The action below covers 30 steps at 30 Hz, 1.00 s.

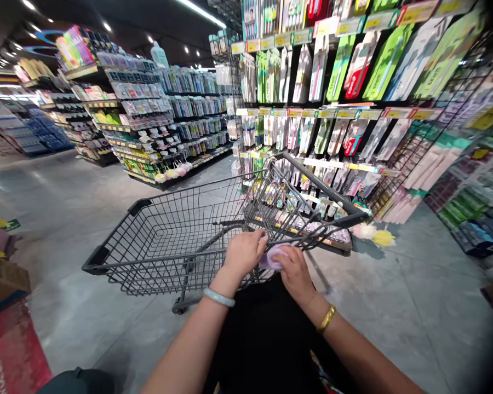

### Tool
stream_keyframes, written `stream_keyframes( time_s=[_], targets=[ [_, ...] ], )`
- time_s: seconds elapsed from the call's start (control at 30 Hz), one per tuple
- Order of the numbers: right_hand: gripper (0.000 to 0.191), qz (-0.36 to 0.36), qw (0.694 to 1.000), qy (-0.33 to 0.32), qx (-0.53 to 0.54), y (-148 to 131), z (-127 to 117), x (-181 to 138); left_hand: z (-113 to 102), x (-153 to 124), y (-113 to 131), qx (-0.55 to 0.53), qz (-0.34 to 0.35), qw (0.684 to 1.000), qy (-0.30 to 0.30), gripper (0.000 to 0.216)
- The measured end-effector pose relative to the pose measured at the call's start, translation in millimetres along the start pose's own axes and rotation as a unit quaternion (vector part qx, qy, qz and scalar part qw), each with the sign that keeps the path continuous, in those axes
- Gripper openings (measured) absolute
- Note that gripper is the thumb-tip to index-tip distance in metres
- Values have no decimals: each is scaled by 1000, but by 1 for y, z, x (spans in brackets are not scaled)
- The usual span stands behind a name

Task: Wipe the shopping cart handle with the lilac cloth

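Observation:
A lavender cloth is bunched in my right hand, whose fingers are closed on it against the near side of a shopping cart. Just left of it, my left hand is curled over the top rim of that wire shopping cart. Its fingertips are partly hidden, and the cloth's left edge reaches close to them. The dark grey cart stands sideways in front of me, its basket wires bare, its handle to the right.
Beyond the cart stands a rack of packaged toothbrushes with price tags. Further shelves line the left side. A cardboard box sits at the far left, near a red mat. Grey tiled floor runs around the cart.

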State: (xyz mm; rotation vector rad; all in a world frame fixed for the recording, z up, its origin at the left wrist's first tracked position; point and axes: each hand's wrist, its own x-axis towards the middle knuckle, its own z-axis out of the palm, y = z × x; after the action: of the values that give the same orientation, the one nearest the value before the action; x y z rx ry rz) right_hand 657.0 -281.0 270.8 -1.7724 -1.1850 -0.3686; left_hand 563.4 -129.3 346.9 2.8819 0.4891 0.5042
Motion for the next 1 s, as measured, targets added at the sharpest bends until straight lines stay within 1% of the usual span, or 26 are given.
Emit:
stream_keyframes(
  time_s=[0.03,0.07,0.1,0.13,0.17,0.2,0.23,0.27,0.33,0.37,0.4,0.43,0.47,0.5,0.53,0.57,0.6,0.63,0.67,0.7,0.73,0.8,0.83,0.9,0.97,1.0],
  targets=[
    [28,55,996,0,68,-5,4,-1,2,-8,2,-34,50,998,31,52],
    [25,125,980,7,153,-12,6,0,4,-18,4,-64,101,992,49,55],
    [24,202,947,18,250,-20,7,1,7,-27,7,-93,142,984,48,64],
    [26,275,897,27,344,-29,6,4,11,-37,11,-117,162,979,38,74],
    [29,334,840,30,426,-38,3,8,15,-46,14,-133,164,977,31,85],
    [32,375,786,24,491,-46,-1,13,18,-53,18,-150,154,976,26,94],
    [34,399,745,13,535,-54,-6,17,21,-59,20,-163,138,977,23,100],
    [35,411,716,-4,564,-60,-11,21,23,-64,22,-172,121,977,23,103],
    [37,418,682,-52,599,-68,-22,26,25,-70,23,-181,95,978,31,100],
    [40,415,670,-83,610,-71,-27,27,25,-72,21,-182,87,979,42,97],
    [42,409,665,-114,614,-72,-31,26,24,-74,19,-183,82,978,59,93],
    [45,400,672,-146,605,-72,-35,26,24,-76,16,-185,78,976,83,87],
    [47,386,697,-176,578,-71,-38,25,24,-78,13,-187,72,973,111,81],
    [48,363,743,-198,527,-69,-41,26,24,-79,10,-184,68,971,140,75],
    [47,328,804,-210,448,-66,-43,28,26,-79,8,-174,66,968,168,70],
    [43,280,871,-206,347,-63,-44,32,29,-78,8,-155,70,966,194,65],
    [38,219,928,-187,234,-60,-43,39,33,-76,9,-126,79,965,214,59],
    [33,151,967,-161,126,-56,-40,47,38,-73,10,-91,89,965,229,54],
    [31,85,986,-138,36,-52,-36,56,45,-69,12,-53,104,964,239,47],
    [32,31,991,-127,-31,-48,-30,66,51,-64,13,-14,111,964,242,38],
    [35,-6,989,-129,-78,-46,-23,75,58,-60,13,20,111,966,234,29],
    [38,-38,975,-164,-148,-42,-6,89,71,-58,7,57,111,974,191,21],
    [40,-35,964,-187,-187,-42,1,93,76,-60,0,65,101,979,166,21],
    [47,-15,934,-233,-271,-43,13,94,81,-72,-17,64,60,988,124,22],
    [55,0,905,-269,-329,-45,19,91,81,-87,-33,50,1,993,105,21],
    [57,5,897,-277,-344,-46,21,89,78,-93,-38,40,-24,994,101,20]
  ],
)
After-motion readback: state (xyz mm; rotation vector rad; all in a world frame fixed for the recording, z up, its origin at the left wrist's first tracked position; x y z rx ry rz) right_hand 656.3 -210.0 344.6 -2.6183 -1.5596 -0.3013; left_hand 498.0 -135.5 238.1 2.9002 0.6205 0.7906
